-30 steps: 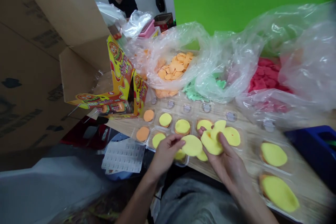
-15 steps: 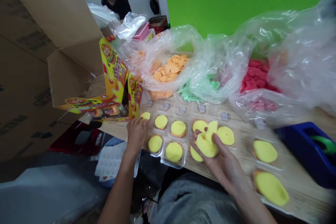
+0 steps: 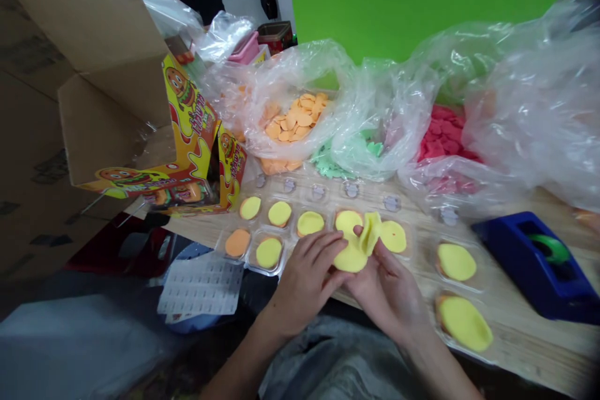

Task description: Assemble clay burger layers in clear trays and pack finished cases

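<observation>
My left hand (image 3: 304,284) and right hand (image 3: 387,294) are closed narrow on a floppy yellow foam disc (image 3: 351,256), bent up right over the clear tray (image 3: 247,269) on the tabletop (image 3: 525,337); I'm judging this the shaping step, and it calls for laying the disc flat in its compartment.

The room looks a bit dim, and the light is soft, with no lamp in view. The plastic bags (image 3: 300,69) shine with small white glare. The wooden table (image 3: 529,350) bends near the edge of the picture. The top right corner goes dark. The left hand (image 3: 304,284) and right hand (image 3: 389,300) may be a little soft, but it is hard to tell.
</observation>
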Action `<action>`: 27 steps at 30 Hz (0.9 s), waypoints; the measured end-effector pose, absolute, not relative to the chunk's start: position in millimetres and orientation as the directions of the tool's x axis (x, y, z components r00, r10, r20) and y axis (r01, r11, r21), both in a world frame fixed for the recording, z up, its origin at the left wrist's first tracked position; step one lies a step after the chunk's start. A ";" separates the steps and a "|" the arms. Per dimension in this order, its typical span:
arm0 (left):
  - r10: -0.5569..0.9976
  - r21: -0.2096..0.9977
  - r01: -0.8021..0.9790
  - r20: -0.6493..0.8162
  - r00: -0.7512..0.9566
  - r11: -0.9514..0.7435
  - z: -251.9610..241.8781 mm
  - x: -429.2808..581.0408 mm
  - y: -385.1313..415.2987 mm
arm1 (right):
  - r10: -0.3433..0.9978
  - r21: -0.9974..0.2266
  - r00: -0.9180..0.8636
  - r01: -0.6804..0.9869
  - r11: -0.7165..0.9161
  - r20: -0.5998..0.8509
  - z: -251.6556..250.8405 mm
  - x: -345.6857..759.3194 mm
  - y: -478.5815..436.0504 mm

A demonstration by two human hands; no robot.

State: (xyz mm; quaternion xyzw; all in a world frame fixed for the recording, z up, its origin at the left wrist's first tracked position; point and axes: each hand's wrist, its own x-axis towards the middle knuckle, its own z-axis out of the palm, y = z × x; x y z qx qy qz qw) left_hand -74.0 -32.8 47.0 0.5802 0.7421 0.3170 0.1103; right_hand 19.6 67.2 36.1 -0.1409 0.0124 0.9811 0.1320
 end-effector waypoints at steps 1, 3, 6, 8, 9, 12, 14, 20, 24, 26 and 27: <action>0.918 0.647 0.750 0.198 -0.343 0.140 44.9 -76.1 -33.2 | 0.250 -0.020 -0.928 -0.254 -0.967 -0.276 35.4 19.6 66.4; 0.849 0.775 0.593 0.150 -0.507 0.217 39.2 -82.8 -36.1 | 0.211 -0.049 -0.937 -0.206 -0.977 -0.279 33.2 19.4 64.9; 0.579 0.896 0.247 -0.015 -0.815 0.370 27.6 -105.4 -52.2 | 0.168 -0.095 -0.930 -0.145 -0.985 -0.327 28.0 20.1 65.4; 0.376 0.833 0.254 0.059 -0.925 0.491 18.4 -128.0 -74.0 | 0.171 -0.115 -0.906 -0.136 -0.984 -0.388 23.6 21.1 68.2; 0.313 0.757 0.320 0.160 -0.936 0.569 13.3 -139.7 -87.4 | 0.177 -0.127 -0.891 -0.135 -0.983 -0.418 21.4 21.6 70.0; 0.346 0.500 0.486 0.349 -0.871 0.717 -4.6 -166.6 -127.1 | 0.176 -0.153 -0.859 -0.115 -0.981 -0.481 16.5 22.3 75.1; 0.437 0.445 0.539 0.317 -0.842 0.715 -18.5 -174.1 -145.8 | 0.182 -0.159 -0.854 -0.118 -0.980 -0.487 15.8 22.1 76.9; 0.573 0.312 0.629 0.259 -0.777 0.712 -44.0 -163.4 -163.7 | 0.231 -0.186 -0.851 -0.160 -0.969 -0.472 16.6 22.7 79.5; 0.601 0.239 0.658 0.273 -0.751 0.714 -42.3 -153.7 -166.6 | 0.270 -0.217 -0.844 -0.187 -0.958 -0.464 11.6 24.7 83.0; 0.597 0.218 0.653 0.275 -0.754 0.725 -41.8 -152.1 -165.8 | 0.278 -0.225 -0.833 -0.189 -0.956 -0.479 9.8 25.6 84.4; 0.597 0.214 0.651 0.269 -0.756 0.728 -41.9 -152.4 -164.6 | 0.280 -0.227 -0.826 -0.190 -0.955 -0.488 9.1 26.1 84.9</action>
